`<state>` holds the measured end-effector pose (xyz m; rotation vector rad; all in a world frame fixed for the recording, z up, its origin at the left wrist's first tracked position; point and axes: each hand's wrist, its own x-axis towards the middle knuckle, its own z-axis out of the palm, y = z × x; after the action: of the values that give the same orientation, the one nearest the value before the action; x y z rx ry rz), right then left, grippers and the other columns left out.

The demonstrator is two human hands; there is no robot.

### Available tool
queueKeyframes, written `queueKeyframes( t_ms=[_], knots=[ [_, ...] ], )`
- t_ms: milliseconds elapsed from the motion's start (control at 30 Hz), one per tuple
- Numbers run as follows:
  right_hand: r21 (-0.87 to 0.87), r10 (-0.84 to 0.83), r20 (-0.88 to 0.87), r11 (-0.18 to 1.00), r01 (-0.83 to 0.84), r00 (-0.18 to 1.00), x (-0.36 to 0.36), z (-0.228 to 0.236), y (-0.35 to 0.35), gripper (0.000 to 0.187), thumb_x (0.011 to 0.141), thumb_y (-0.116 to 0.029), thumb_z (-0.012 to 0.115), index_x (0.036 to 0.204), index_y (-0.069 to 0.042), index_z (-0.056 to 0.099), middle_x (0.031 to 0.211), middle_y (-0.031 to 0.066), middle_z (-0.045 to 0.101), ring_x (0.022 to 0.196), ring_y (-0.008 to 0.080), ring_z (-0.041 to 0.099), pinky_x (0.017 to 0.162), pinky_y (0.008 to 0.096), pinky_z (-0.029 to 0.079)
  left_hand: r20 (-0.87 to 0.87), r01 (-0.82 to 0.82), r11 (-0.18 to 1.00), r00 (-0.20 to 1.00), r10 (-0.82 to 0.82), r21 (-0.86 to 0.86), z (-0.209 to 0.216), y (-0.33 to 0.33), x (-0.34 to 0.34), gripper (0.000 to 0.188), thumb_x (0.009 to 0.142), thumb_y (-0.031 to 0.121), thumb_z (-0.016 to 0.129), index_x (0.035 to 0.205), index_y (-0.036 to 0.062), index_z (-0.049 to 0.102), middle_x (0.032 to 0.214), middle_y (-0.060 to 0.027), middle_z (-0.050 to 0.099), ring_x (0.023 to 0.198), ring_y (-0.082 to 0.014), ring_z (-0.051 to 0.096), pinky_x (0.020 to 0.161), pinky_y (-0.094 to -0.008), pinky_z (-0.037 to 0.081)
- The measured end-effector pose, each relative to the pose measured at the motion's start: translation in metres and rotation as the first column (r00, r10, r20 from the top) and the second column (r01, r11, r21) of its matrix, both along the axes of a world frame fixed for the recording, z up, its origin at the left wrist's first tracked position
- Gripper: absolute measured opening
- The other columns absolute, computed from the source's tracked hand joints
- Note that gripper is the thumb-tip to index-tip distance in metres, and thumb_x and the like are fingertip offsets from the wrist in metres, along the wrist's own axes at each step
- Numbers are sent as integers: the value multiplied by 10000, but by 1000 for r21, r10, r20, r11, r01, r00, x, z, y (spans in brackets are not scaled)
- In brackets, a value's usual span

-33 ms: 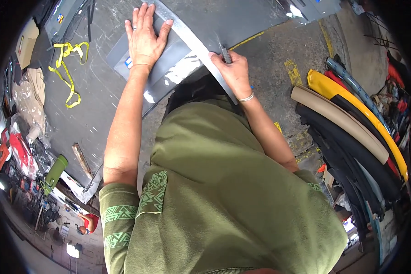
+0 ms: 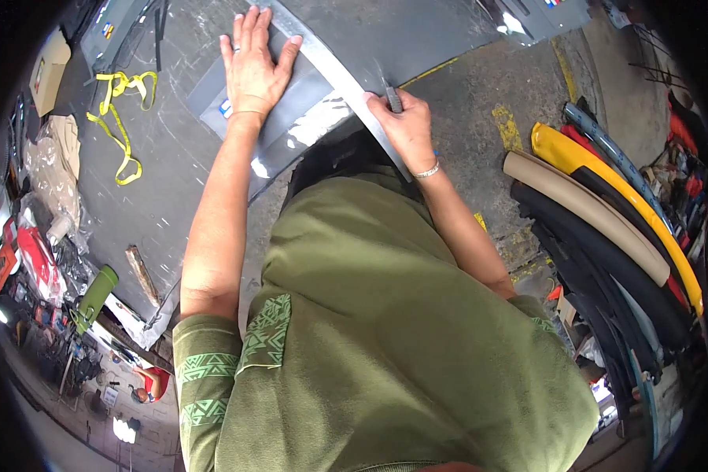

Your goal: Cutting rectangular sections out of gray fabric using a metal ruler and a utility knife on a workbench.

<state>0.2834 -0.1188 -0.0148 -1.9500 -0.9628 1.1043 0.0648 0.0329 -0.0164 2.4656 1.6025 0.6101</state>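
Note:
My left hand (image 2: 257,75) lies flat with its fingers spread on a clear or grey plastic sheet (image 2: 295,90). Its thumb tip touches the edge of a long metal ruler (image 2: 334,75), which slants from the far side down towards my body. In my right hand (image 2: 405,126) is a utility knife (image 2: 394,99), its grey ridged handle showing between thumb and fingers and pointing away from me. The right thumb rests at the ruler's right edge. Whether the blade touches the sheet, I cannot tell. The sheet lies on a dark grey scratched table (image 2: 173,157).
A yellow strap (image 2: 119,130) lies loose on the table's left. Left of it are a cardboard box (image 2: 49,71) and brown wrapping (image 2: 53,153). Rolled materials in yellow (image 2: 606,189), beige (image 2: 586,208) and black lie at the right. A person in red (image 2: 153,384) is at lower left.

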Motion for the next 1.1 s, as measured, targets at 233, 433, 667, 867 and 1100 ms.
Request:
queueKeyframes(
  t_ms=[233,433,667,867,1100],
  knots=[
    [30,-23,26,999,22,999,-2,-9,-5,416,819,-378,790,783,23,684,672,224,642,587,285,653,621,406,513,51,-19,999,998,21,-27,6,-3,1,723,959,551,619,1505,97,480,1593,-147,425,1527,-347,311,1252,-576,152],
    [16,-38,-16,999,38,999,-3,-6,-5,379,831,-360,796,786,3,699,645,159,658,580,204,629,614,380,509,37,-23,999,999,25,-44,5,-3,2,737,966,581,593,1511,99,476,1598,-115,432,1532,-342,305,1252,-572,148],
    [-13,-42,-73,999,41,996,-3,1,-5,326,837,-326,801,827,-10,723,658,114,684,599,148,626,612,349,508,27,-21,999,999,22,-46,3,-3,1,742,969,591,585,1514,99,476,1604,-109,428,1535,-339,296,1257,-571,137],
    [-45,-34,-41,998,32,999,-1,-1,-3,348,834,-361,795,835,-19,731,684,117,697,620,178,652,641,355,522,0,-12,998,1000,12,-56,3,-2,4,740,979,591,570,1514,89,473,1613,-106,410,1544,-340,272,1256,-580,130],
    [-5,-15,9,1000,15,1000,2,2,2,403,814,-423,803,817,-29,718,691,159,685,646,287,689,661,392,536,-67,-1,997,998,-4,-80,8,1,2,805,991,633,514,1543,56,420,1639,-108,361,1550,-371,245,1248,-602,155]
  ],
)
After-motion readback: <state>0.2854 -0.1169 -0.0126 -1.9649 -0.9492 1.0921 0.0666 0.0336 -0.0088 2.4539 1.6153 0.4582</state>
